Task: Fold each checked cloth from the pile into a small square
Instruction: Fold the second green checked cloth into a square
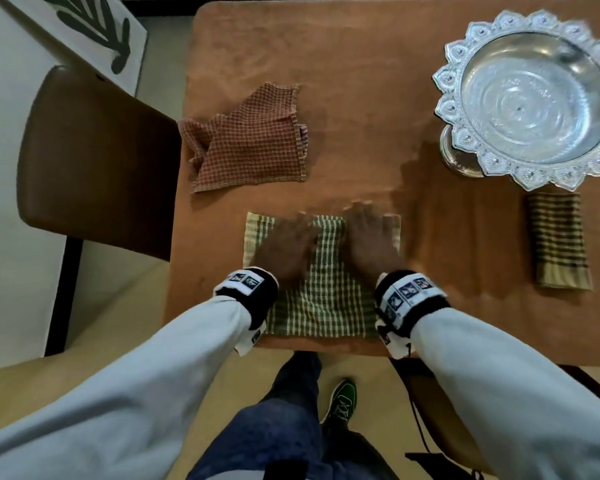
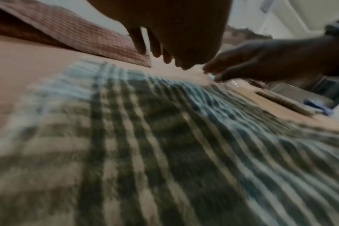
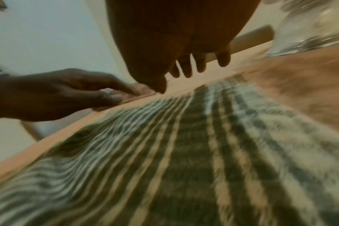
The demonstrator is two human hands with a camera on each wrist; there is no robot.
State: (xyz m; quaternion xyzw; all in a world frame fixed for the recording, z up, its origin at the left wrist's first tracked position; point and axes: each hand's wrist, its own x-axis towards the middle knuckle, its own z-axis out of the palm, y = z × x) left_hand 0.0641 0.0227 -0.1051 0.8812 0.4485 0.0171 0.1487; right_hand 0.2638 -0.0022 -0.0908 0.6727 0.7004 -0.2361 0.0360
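A green checked cloth (image 1: 323,289) lies spread flat at the table's front edge. Both hands lie on its far half, blurred by motion, with fingers stretched forward. My left hand (image 1: 288,244) covers the left-centre part and my right hand (image 1: 371,237) the right part near the far edge. In the left wrist view the left hand's fingers (image 2: 155,50) point down just over the cloth (image 2: 164,137). In the right wrist view the right hand's fingers (image 3: 186,68) do the same over the cloth (image 3: 184,152). A red checked cloth (image 1: 253,140) lies crumpled behind, at the left.
A folded green-and-tan cloth (image 1: 558,240) lies at the right of the wooden table (image 1: 361,81). Behind it stands an ornate silver pedestal bowl (image 1: 534,98). A brown chair (image 1: 94,161) stands against the table's left edge.
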